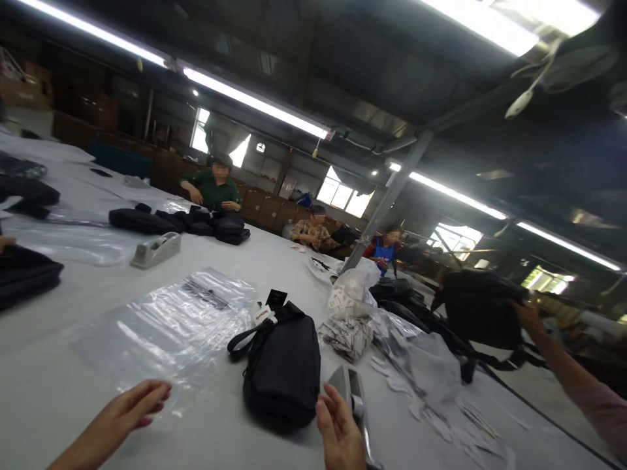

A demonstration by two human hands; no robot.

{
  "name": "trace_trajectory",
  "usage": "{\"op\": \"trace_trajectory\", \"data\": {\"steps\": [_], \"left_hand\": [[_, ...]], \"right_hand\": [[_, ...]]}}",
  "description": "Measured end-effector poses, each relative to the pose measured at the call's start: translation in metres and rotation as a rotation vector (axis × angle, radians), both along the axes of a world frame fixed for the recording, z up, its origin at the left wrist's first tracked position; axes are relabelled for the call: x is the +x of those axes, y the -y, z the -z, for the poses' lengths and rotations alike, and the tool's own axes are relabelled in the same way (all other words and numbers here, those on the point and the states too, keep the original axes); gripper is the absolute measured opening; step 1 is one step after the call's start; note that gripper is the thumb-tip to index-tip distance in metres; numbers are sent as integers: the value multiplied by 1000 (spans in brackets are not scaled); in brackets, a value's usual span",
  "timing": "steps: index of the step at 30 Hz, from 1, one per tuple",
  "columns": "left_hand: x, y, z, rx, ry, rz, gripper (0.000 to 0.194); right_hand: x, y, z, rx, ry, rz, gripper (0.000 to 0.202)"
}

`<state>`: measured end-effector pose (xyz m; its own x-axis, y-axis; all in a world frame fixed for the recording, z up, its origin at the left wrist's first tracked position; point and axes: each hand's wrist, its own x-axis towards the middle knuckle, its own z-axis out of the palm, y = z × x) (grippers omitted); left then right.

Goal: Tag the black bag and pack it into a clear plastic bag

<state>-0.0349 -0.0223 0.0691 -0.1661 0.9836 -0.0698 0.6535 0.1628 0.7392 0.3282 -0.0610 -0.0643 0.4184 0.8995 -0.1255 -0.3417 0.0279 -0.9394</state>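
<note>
A small black bag (284, 372) with a wrist strap and tags lies on the white table (206, 424) in front of me. My right hand (340, 427) is at the bag's lower right corner, fingers apart and nothing in them; whether it touches the bag I cannot tell. Partly behind that hand stands a grey tape dispenser (351, 385). My left hand (130, 414) hangs over the near edge of a stack of clear plastic bags (166, 326), its fingers stretched out and holding nothing. A black hang tag (276, 299) sticks up at the bag's top.
Another tape dispenser (157, 250) stands beyond the plastic bags. Several black bags (186, 220) lie at the far edge, near a person in green (220, 192). To the right are crumpled plastic (421, 356) and paper scraps. A co-worker's arm (558, 359) holds up a black bag (482, 307).
</note>
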Motion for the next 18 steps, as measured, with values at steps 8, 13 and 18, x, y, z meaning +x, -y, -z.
{"op": "trace_trajectory", "data": {"steps": [8, 13, 18], "left_hand": [[101, -167, 43, -96, -193, 191, 101], [121, -192, 65, -254, -207, 374, 92], [122, -192, 64, -352, -173, 456, 48]], "right_hand": [[-6, -81, 87, -300, -36, -1, 75], [-21, -100, 88, -144, -121, -101, 67], [-41, -101, 77, -78, -165, -106, 64]]}}
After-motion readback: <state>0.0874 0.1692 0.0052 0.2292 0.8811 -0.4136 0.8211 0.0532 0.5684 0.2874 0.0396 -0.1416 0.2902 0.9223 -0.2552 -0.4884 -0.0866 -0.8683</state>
